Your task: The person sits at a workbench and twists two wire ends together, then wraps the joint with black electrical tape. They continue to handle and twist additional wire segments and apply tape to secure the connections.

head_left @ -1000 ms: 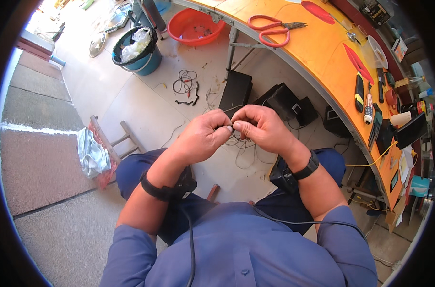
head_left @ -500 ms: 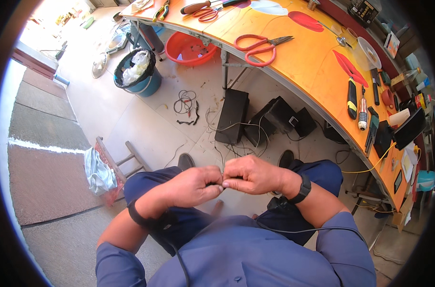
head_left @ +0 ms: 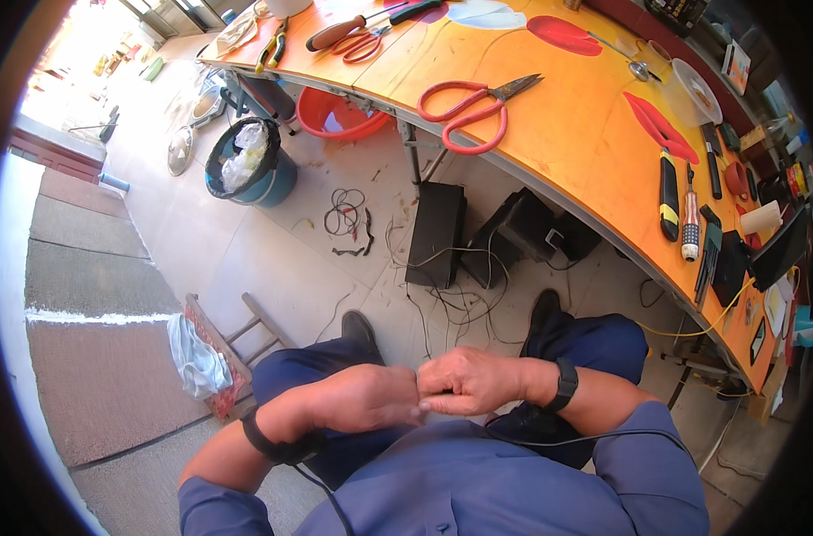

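Observation:
In front of my lap, my left hand and my right hand meet with their fingers curled in. Both are closed, thumb sides together. Whatever they pinch between them is small and covered by the fingers. A thin dark wire runs from the tangle on the floor toward my hands; whether it reaches into them I cannot tell. Beyond my hands, a black speaker-like box stands on the floor, with grey cables looped around it.
An orange-topped table curves along the right, bearing red-handled scissors, a yellow-black cutter and a screwdriver. A blue bucket and red basin stand beyond. At left, a wooden stool carries a pale cloth.
Both hands sit lower in the picture, closer to my body, and remain together. My left hand has turned so its back shows more. The whole view has shifted slightly.

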Demonstrator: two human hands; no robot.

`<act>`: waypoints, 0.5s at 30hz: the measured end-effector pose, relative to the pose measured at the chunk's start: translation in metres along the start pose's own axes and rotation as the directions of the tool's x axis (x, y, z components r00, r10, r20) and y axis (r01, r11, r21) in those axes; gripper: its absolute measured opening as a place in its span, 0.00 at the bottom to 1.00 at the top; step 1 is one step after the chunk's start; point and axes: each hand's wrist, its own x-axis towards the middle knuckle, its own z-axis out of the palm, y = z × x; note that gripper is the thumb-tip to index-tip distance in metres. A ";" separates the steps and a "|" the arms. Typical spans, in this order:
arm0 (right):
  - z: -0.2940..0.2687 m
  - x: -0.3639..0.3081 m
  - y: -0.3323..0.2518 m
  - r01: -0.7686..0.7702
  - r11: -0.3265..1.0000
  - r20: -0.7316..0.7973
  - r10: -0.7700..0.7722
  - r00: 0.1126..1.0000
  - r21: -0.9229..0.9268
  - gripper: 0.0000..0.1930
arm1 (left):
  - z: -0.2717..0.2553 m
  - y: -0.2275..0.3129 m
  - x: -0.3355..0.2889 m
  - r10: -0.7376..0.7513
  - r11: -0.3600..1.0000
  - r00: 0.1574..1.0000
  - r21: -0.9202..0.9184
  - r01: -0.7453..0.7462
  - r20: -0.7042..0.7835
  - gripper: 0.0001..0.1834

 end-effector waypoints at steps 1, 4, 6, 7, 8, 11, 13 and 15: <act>0.001 -0.001 0.002 -0.019 0.999 -0.010 0.019 1.000 0.027 0.08 | -0.004 0.001 0.001 0.002 1.000 1.000 -0.017 -0.002 0.019 0.09; 0.004 -0.002 0.005 -0.028 0.995 -0.055 0.034 0.998 0.099 0.08 | -0.013 0.003 0.002 0.061 0.996 0.998 -0.059 -0.060 0.029 0.09; 0.001 0.001 0.002 -0.036 0.997 -0.051 0.039 0.998 0.061 0.08 | -0.020 0.003 0.003 0.052 0.997 0.997 -0.067 -0.048 0.055 0.09; -0.003 0.002 0.000 -0.037 0.997 -0.059 0.041 0.997 0.064 0.08 | -0.023 0.002 0.002 0.067 0.996 0.996 -0.066 -0.063 0.058 0.09; -0.009 0.002 -0.004 -0.045 0.996 -0.065 0.051 0.997 0.083 0.08 | -0.027 0.000 0.002 0.083 0.996 0.995 -0.042 -0.081 0.053 0.09; -0.034 -0.004 -0.011 -0.125 0.982 -0.141 0.145 0.979 0.144 0.08 | -0.048 -0.004 -0.015 -0.046 0.978 0.997 0.205 0.034 0.054 0.07; -0.055 -0.011 -0.011 -0.336 0.931 -0.225 0.360 0.905 0.139 0.09 | -0.069 0.005 -0.038 -0.333 0.912 0.942 0.235 0.335 -0.053 0.05; -0.049 -0.007 -0.005 -0.150 0.972 -0.217 0.188 0.958 0.182 0.08 | -0.093 0.009 -0.042 -0.184 0.942 0.952 0.234 0.242 -0.245 0.06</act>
